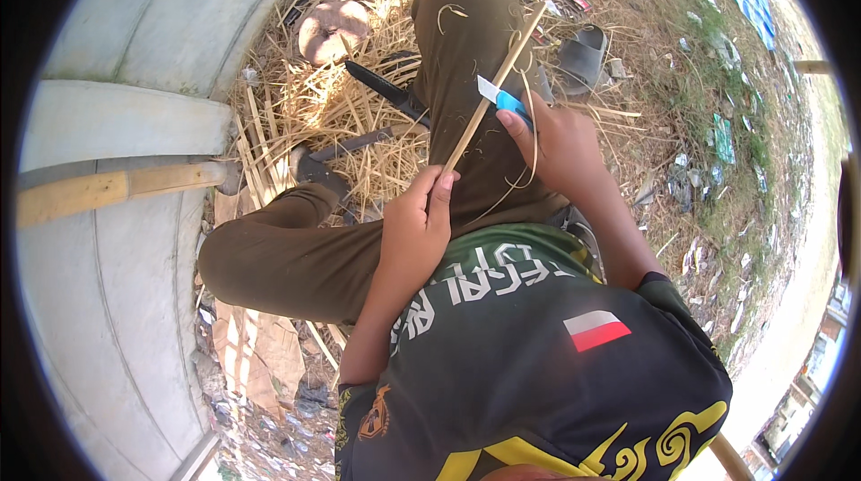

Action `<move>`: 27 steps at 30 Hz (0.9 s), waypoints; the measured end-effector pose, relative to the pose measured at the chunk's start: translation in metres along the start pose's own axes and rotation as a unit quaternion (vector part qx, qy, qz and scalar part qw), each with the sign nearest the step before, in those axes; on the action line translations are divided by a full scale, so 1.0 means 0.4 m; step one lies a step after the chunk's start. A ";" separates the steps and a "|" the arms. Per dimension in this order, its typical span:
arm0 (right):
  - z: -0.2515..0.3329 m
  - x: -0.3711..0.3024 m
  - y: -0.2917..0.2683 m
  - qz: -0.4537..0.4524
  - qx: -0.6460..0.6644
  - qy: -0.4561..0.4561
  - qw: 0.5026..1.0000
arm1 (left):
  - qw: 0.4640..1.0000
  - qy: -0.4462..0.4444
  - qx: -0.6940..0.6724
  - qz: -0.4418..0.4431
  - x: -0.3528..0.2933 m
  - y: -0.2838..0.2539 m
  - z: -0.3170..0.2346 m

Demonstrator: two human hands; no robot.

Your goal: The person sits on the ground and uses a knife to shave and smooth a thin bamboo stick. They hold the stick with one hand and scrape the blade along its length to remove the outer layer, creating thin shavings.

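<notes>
My left hand (418, 219) is closed round the lower end of a thin bamboo strip (468, 134). The strip slants up and to the right across my brown-trousered leg, its far end beyond the knee. In my right hand (558, 142) is a blue utility knife (513, 108), gripped with its short blade out. The blade lies against the strip, about midway along it. Thin curled shavings hang beside my right hand and lie on the trousers.
Pale shavings (381, 167) heap on the ground left of my leg. A dark-bladed knife (375, 85) and a round stone-like lump (333, 31) are among them. A grey sandal (583, 60) lies to the right. A pale panelled wall (117, 275) rises at left, with a bamboo pole (126, 192) against it.
</notes>
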State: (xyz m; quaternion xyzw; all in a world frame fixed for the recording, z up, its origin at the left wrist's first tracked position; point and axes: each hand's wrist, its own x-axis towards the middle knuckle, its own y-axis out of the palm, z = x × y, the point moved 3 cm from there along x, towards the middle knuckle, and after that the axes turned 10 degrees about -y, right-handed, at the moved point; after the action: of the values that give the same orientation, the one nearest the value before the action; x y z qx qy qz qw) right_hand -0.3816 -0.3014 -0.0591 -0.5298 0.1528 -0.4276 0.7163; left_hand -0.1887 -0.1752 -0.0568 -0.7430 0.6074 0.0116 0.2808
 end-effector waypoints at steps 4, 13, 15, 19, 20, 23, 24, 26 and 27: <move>-0.004 -0.002 -0.011 0.010 -0.002 -0.011 1.000 | 1.000 -0.019 0.015 0.018 0.023 0.006 -0.017; -0.015 0.002 0.013 -0.007 -0.017 0.017 1.000 | 0.997 -0.056 -0.040 0.023 -0.006 0.001 0.018; -0.011 0.002 0.014 0.002 -0.018 0.026 0.999 | 0.998 -0.058 -0.032 0.015 -0.030 -0.014 0.043; -0.010 0.002 0.013 -0.003 -0.017 0.020 1.000 | 0.993 -0.118 -0.001 0.016 -0.091 -0.058 0.069; -0.007 0.003 0.011 -0.004 -0.017 0.018 1.000 | 0.988 -0.150 0.009 0.021 -0.106 -0.068 0.070; -0.001 0.004 0.011 -0.014 -0.018 0.015 1.000 | 0.990 -0.144 -0.007 -0.004 -0.142 -0.077 0.082; -0.005 0.005 0.013 -0.020 -0.018 0.014 1.000 | 0.990 -0.143 -0.011 -0.013 -0.155 -0.080 0.084; -0.004 0.004 0.013 -0.017 -0.012 0.022 1.000 | 0.986 -0.167 -0.002 -0.013 -0.193 -0.097 0.097; -0.002 0.004 0.008 -0.009 -0.010 0.032 0.999 | 0.984 -0.176 0.002 -0.012 -0.210 -0.110 0.108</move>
State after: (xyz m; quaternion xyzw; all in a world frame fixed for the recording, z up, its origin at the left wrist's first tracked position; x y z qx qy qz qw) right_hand -0.3798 -0.3028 -0.0617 -0.5242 0.1746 -0.4495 0.7019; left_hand -0.1568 -0.0769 -0.0454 -0.7361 0.5398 0.1378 0.3845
